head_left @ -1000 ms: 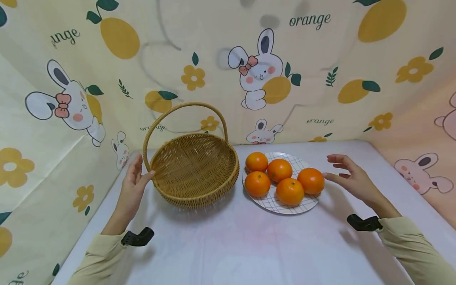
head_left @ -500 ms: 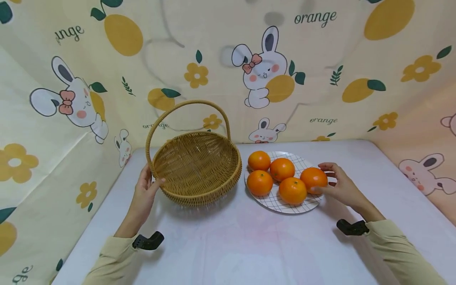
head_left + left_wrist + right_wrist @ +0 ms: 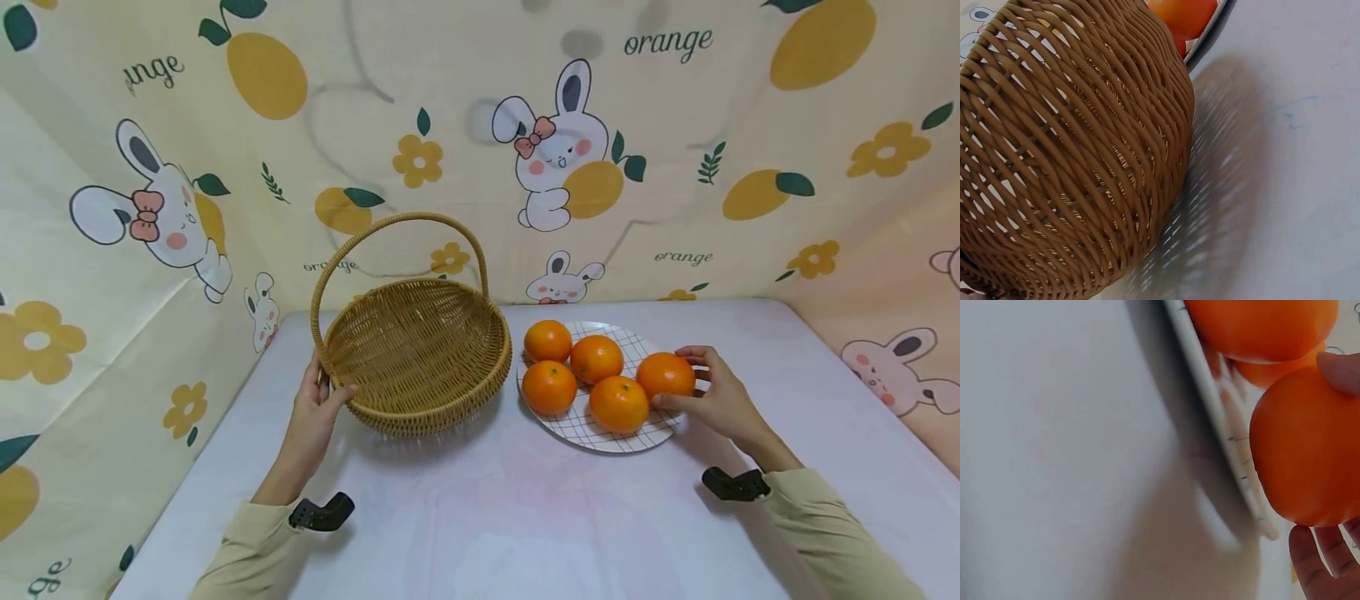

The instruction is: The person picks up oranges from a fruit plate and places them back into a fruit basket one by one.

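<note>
My left hand (image 3: 309, 425) grips the left rim of a round wicker basket (image 3: 420, 423), its thumb over the edge and its fingers behind. The basket has a tall arched handle and tilts toward me with nothing inside. Its woven outer wall (image 3: 1079, 144) fills much of the left wrist view. With thumb and fingers on either side, my right hand (image 3: 722, 402) holds the rightmost orange (image 3: 666, 375) at the edge of a round checked plate (image 3: 572, 430). In the right wrist view this orange (image 3: 1310, 450) sits between thumb above and fingertips below.
Several other oranges (image 3: 618, 405) lie close together on the plate, to the left of the held one. The white-covered table (image 3: 495, 517) stretches in front. A cloth backdrop (image 3: 450, 75) printed with rabbits and fruit closes off the back and both sides.
My right hand has moved left from beside the plate and taken hold of the rightmost orange, which has shifted slightly. My left hand has closed further around the basket's rim.
</note>
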`<state>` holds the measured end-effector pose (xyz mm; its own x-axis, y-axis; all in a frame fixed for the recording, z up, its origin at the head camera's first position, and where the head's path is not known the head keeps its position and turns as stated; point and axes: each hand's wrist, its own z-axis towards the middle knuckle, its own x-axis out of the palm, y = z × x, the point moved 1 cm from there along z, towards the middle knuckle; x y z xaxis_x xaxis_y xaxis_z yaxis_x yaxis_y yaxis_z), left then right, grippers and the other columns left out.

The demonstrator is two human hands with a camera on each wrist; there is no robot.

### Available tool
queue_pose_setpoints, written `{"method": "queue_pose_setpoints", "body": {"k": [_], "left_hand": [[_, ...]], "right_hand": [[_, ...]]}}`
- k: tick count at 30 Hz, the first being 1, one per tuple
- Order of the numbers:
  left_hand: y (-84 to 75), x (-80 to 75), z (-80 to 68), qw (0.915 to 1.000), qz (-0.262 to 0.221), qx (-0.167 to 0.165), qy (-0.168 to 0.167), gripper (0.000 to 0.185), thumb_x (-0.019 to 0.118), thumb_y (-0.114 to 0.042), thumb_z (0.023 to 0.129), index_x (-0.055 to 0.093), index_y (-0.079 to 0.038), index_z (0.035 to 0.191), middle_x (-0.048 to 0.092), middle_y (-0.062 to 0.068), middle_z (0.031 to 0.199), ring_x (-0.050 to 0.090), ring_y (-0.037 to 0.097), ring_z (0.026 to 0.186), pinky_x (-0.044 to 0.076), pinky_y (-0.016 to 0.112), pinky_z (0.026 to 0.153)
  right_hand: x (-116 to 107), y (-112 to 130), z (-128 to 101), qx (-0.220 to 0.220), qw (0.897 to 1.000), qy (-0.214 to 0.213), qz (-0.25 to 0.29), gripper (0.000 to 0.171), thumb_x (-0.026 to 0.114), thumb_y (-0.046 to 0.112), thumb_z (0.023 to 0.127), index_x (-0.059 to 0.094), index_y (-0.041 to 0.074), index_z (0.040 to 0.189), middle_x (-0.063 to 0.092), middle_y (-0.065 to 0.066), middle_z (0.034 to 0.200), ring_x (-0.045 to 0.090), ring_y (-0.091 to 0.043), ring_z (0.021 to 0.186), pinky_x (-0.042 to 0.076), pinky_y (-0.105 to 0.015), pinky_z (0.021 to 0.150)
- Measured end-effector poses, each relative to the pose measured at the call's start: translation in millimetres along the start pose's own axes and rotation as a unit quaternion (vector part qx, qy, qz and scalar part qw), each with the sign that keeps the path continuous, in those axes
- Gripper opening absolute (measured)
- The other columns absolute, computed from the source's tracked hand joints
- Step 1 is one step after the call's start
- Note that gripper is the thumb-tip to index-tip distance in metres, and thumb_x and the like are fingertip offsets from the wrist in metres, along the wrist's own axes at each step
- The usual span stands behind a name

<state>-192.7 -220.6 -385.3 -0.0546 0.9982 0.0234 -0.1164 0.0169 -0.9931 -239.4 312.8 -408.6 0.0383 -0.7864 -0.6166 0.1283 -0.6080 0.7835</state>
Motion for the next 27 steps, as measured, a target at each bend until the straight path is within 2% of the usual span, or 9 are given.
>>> {"method": "queue_pose_setpoints", "body": {"k": [6,11,13,17,23,24,27], "left_hand": [[1.3,2.0,-0.4,0.9999,0.005,0.007,-0.005,0.080,0.050,0.002,0.097,-0.003,-0.009,0.156,-0.001,0.007,0.161,0.005,0.015,0.145,0.015,0.033,0.115],[2.1,4.1,-0.5,0.9998,-0.004,-0.004,-0.018,0.078,0.050,0.001,0.098,0.000,-0.009,0.156,0.006,0.010,0.160,0.013,0.020,0.145,0.023,0.035,0.113],[2.1,4.7,-0.4,0.9996,-0.016,-0.003,-0.022,0.077,0.050,0.005,0.097,0.001,-0.008,0.156,0.010,0.012,0.159,0.017,0.023,0.144,0.027,0.035,0.111],[1.2,5.4,1.1,0.9990,-0.029,-0.001,-0.032,0.077,0.048,0.010,0.094,0.005,-0.007,0.156,0.015,0.014,0.158,0.022,0.025,0.142,0.032,0.034,0.108],[-0.5,6.6,2.8,0.9973,-0.049,-0.007,-0.055,0.077,0.047,0.014,0.089,0.013,-0.005,0.155,0.021,0.015,0.156,0.027,0.024,0.141,0.036,0.032,0.104],[-0.6,6.7,3.2,0.9970,-0.052,-0.008,-0.058,0.077,0.047,0.014,0.088,0.013,-0.005,0.155,0.022,0.015,0.156,0.027,0.023,0.141,0.036,0.032,0.104],[-0.9,7.1,3.9,0.9966,-0.054,-0.004,-0.063,0.077,0.047,0.016,0.087,0.015,-0.004,0.155,0.023,0.015,0.155,0.027,0.024,0.140,0.037,0.033,0.104]], "right_hand": [[-7.2,14.0,-1.1,-0.023,0.999,-0.044,-0.005,0.082,0.079,0.030,0.082,0.029,0.000,0.139,0.032,-0.028,0.140,0.038,-0.049,0.117,0.045,-0.054,0.087],[-11.9,29.8,0.5,-0.039,0.997,-0.063,0.000,0.080,0.079,0.028,0.082,0.030,0.002,0.139,0.033,-0.025,0.140,0.039,-0.048,0.117,0.047,-0.040,0.083],[-13.1,36.5,1.6,-0.045,0.997,-0.065,0.008,0.080,0.079,0.027,0.082,0.029,0.003,0.140,0.034,-0.023,0.140,0.039,-0.046,0.118,0.046,-0.034,0.084],[-13.8,51.8,4.2,-0.057,0.996,-0.060,0.027,0.079,0.078,0.026,0.083,0.028,0.004,0.140,0.033,-0.020,0.140,0.039,-0.043,0.121,0.047,-0.034,0.091],[-5.5,75.9,8.4,-0.079,0.995,-0.041,0.045,0.077,0.078,0.026,0.084,0.029,0.007,0.140,0.034,-0.018,0.141,0.041,-0.042,0.119,0.049,-0.022,0.081],[-3.5,80.2,9.1,-0.081,0.995,-0.036,0.047,0.077,0.078,0.026,0.084,0.029,0.007,0.140,0.034,-0.019,0.141,0.041,-0.042,0.119,0.050,-0.024,0.082],[2.3,94.0,11.2,-0.088,0.994,-0.017,0.054,0.077,0.078,0.024,0.083,0.029,0.007,0.140,0.034,-0.019,0.140,0.041,-0.042,0.120,0.050,-0.042,0.093]]}}
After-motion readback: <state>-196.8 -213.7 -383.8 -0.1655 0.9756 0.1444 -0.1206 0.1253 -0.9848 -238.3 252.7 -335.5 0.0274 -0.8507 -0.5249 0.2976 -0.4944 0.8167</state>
